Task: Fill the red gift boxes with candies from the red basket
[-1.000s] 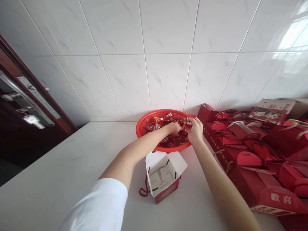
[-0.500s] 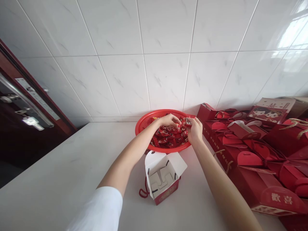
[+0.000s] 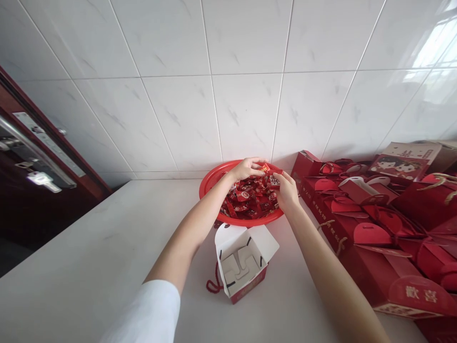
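A red plastic basket [image 3: 210, 185] stands against the tiled wall, filled with red-wrapped candies [image 3: 246, 202]. Over its far side, my left hand [image 3: 247, 168] is closed on a small red-and-orange wrapped candy [image 3: 264, 168]. At the basket's right side, my right hand [image 3: 286, 190] pinches a red packet with a white printed label [image 3: 274, 181]. In front of the basket, nearer to me, a small red gift box [image 3: 247, 272] stands with its white-lined flaps open. Inside it I see only the pale folded bottom. A red cord handle [image 3: 214, 285] hangs from its left side.
Many red gift boxes [image 3: 385, 274] with folded tops and rope handles crowd the right side. A box printed with cartoon figures [image 3: 400, 164] lies at the back of them. On the left, a dark door with keys [image 3: 44, 181] in its lock stands beside the white counter [image 3: 117, 238].
My left hand has moved slightly up over the basket and now has a red-and-orange candy in its fingers. My right hand has shifted a little left, still gripping its packet.
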A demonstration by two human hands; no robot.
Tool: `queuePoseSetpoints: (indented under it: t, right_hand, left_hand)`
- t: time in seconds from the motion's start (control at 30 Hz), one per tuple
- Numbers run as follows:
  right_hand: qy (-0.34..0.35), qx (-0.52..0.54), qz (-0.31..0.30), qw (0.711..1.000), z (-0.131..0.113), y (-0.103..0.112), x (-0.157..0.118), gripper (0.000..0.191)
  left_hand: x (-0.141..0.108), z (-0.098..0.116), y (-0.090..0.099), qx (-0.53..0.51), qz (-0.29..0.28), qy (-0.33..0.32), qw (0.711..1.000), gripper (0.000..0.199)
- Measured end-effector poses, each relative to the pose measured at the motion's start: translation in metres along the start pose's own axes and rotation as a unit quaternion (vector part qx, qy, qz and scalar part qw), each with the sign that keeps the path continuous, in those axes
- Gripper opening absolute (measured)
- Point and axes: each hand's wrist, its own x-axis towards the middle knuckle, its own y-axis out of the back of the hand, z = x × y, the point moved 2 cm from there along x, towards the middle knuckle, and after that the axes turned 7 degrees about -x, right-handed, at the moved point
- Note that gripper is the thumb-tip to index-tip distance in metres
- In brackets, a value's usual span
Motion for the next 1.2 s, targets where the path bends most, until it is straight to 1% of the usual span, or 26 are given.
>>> queuePoseSetpoints:
  t: [0.2, 0.37, 0.53, 0.73, 0.8, 0.87, 0.97, 1.03, 1.13, 1.2]
  right_hand:
    - [-0.008, -0.006, -0.019, 1.0, 0.0, 0.0, 0.0, 0.015]
    - [-0.011, -0.009, -0.022, 1.0, 0.001, 0.0, 0.001, 0.016]
    - [-0.008, -0.015, -0.026, 1.0, 0.003, 0.0, 0.002, 0.018]
    - [0.004, -0.017, -0.028, 0.999, 0.006, 0.0, 0.004, 0.019]
    - [0.009, -0.018, -0.025, 0.999, 0.007, 0.0, 0.005, 0.019]
    - [0.014, -0.021, -0.019, 1.0, 0.008, 0.001, 0.006, 0.019]
    - [0.02, -0.027, -0.007, 0.999, 0.008, 0.002, 0.007, 0.017]
    - [0.024, -0.032, -0.002, 0.999, 0.008, 0.002, 0.007, 0.015]
    - [0.027, -0.04, -0.001, 0.999, 0.007, 0.003, 0.006, 0.014]
    - [0.03, -0.046, -0.001, 0.998, 0.007, 0.002, 0.005, 0.014]
  left_hand:
    - [0.001, 0.0, -0.002, -0.023, 0.004, -0.011, 1.0, 0.058]
    - [0.0, 0.002, -0.004, -0.002, -0.006, -0.003, 1.0, 0.051]
    - [-0.002, 0.004, -0.006, 0.026, -0.005, 0.004, 1.0, 0.052]
    - [-0.015, 0.006, -0.001, 0.061, 0.036, -0.003, 0.997, 0.056]
    - [-0.02, 0.006, 0.001, 0.082, 0.036, 0.007, 0.996, 0.055]
    - [-0.025, 0.006, 0.002, 0.12, 0.013, 0.033, 0.992, 0.053]
    - [-0.03, 0.006, -0.002, 0.212, -0.053, 0.095, 0.971, 0.051]
    - [-0.033, 0.005, -0.006, 0.292, -0.088, 0.139, 0.942, 0.05]
    - [-0.037, 0.003, -0.011, 0.379, -0.106, 0.18, 0.901, 0.05]
    - [-0.037, 0.002, -0.014, 0.401, -0.103, 0.182, 0.892, 0.051]
